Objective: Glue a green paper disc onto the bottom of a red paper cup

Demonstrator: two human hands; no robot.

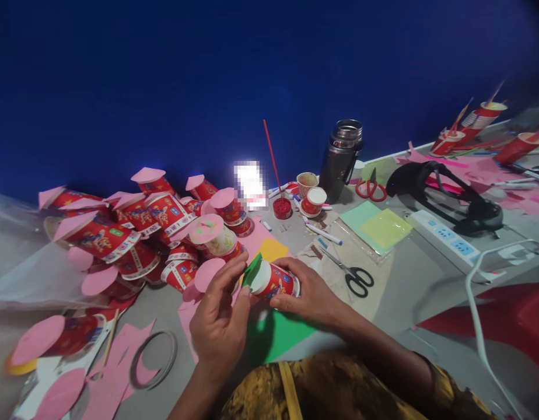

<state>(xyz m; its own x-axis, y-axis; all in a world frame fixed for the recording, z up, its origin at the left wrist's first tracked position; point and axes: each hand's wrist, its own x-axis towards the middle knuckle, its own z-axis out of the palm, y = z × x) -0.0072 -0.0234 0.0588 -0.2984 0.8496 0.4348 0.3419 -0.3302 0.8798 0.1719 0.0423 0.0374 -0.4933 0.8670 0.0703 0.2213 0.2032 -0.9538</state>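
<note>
A red printed paper cup (279, 282) lies on its side in my right hand (307, 291), whose fingers wrap round it near its right end. At the cup's left end is a small green paper piece (252, 270). My left hand (223, 312) holds this piece by its edge between thumb and fingers, close to the cup. Beneath both hands lie a green sheet (284, 335) and pink paper. An orange-yellow paper piece (273, 251) shows just behind the cup.
Many red cups with pink paper tops (164, 213) are piled at the left. A tape ring (153, 360) lies front left. Black-handled scissors (359, 282), a dark flask (340, 160), a power strip (444, 236) and a white cable (475, 309) are to the right.
</note>
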